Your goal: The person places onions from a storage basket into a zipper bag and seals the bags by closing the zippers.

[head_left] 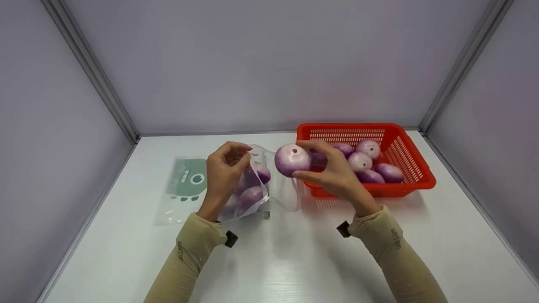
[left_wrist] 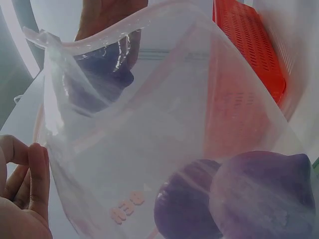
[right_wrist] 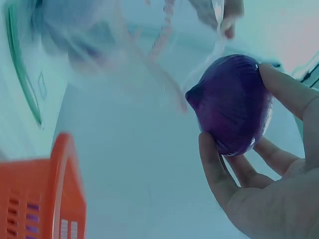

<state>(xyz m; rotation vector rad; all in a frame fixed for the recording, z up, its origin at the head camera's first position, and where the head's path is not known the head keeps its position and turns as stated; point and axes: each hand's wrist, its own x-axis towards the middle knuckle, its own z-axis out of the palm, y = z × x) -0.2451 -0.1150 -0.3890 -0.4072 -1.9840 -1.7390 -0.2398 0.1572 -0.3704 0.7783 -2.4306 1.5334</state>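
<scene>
My right hand (head_left: 332,172) grips a purple onion (head_left: 293,160) between thumb and fingers, its pale root end facing up in the head view. In the right wrist view the pointed tip of this onion (right_wrist: 232,104) is turned toward the bag's mouth. My left hand (head_left: 227,170) pinches the edge of a clear plastic bag (left_wrist: 164,114) with thumb and fingertips. The bag's mouth gapes toward the right hand. Several purple onions (left_wrist: 264,194) lie inside the bag, seen through its film.
A red plastic basket (head_left: 414,187) with slotted walls stands at the back right, holding several onions (head_left: 368,148). Left of the left hand, a flat clear bag with a green printed face (head_left: 185,181) lies on the white table (head_left: 286,265). Grey panels (head_left: 269,67) enclose the table.
</scene>
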